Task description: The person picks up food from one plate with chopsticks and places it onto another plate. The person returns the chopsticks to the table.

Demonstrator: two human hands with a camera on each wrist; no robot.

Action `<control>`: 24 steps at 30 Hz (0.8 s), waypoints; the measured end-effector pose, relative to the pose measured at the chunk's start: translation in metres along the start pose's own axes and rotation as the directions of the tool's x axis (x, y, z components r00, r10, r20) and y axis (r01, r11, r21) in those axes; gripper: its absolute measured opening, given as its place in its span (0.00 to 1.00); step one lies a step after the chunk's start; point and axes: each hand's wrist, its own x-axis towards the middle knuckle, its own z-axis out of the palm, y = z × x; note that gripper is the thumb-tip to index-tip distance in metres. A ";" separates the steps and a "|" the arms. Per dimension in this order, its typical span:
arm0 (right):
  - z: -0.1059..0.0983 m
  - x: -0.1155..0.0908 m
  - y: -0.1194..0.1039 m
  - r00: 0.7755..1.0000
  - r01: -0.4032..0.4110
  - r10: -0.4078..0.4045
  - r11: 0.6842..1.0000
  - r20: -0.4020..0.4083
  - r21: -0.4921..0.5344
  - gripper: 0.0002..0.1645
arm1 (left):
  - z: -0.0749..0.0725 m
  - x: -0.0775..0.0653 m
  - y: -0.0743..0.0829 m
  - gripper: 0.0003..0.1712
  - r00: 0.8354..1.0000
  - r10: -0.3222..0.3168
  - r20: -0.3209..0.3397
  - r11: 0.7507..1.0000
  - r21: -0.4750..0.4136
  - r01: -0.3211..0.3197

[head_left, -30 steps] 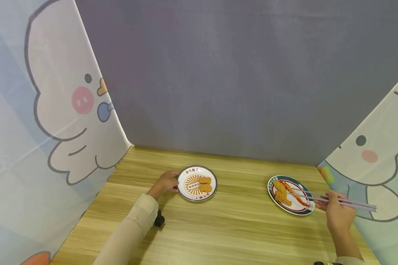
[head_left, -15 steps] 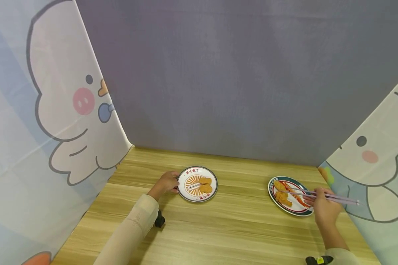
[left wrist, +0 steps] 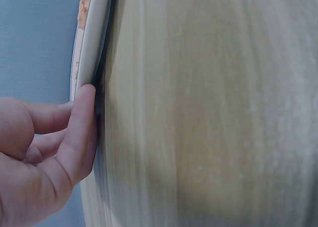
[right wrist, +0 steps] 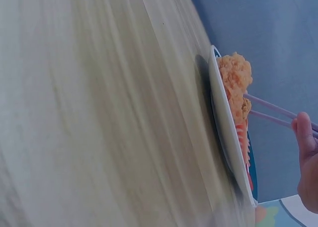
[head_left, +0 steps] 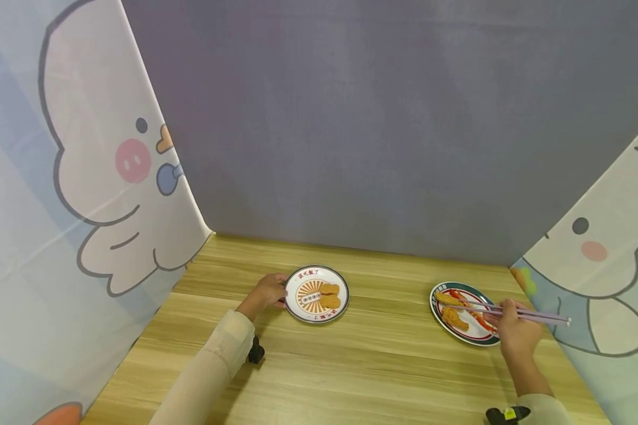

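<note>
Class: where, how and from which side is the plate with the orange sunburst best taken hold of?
Grip the plate by its left rim, probably, coming from the left and pinching over and under the edge: the rim stands clear of the table, and the two fried pieces lie toward the right. The left hand holds it there.

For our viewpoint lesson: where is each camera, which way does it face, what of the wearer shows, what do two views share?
Head: on the head, facing forward and down at the table; left hand, right hand, arms show.
Left wrist: worn there, facing the table and left plate; left hand shows.
Right wrist: worn there, facing the right plate; right hand shows.
Shared: head and right wrist show chopsticks.
</note>
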 end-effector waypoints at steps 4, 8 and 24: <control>-0.002 -0.002 -0.002 1.000 -0.013 0.013 1.000 -0.016 0.008 0.16 | 0.000 0.000 -0.001 0.33 1.000 0.004 0.000 1.000 0.000 -0.004; -0.005 -0.003 -0.003 0.999 -0.033 0.033 0.999 -0.031 0.009 0.13 | 0.000 0.000 -0.001 0.33 1.000 0.006 0.000 1.000 -0.005 -0.006; 0.003 -0.014 -0.017 0.996 -0.084 0.085 0.989 -0.009 0.120 0.15 | 0.001 0.000 -0.001 0.33 1.000 -0.009 -0.009 1.000 -0.011 0.008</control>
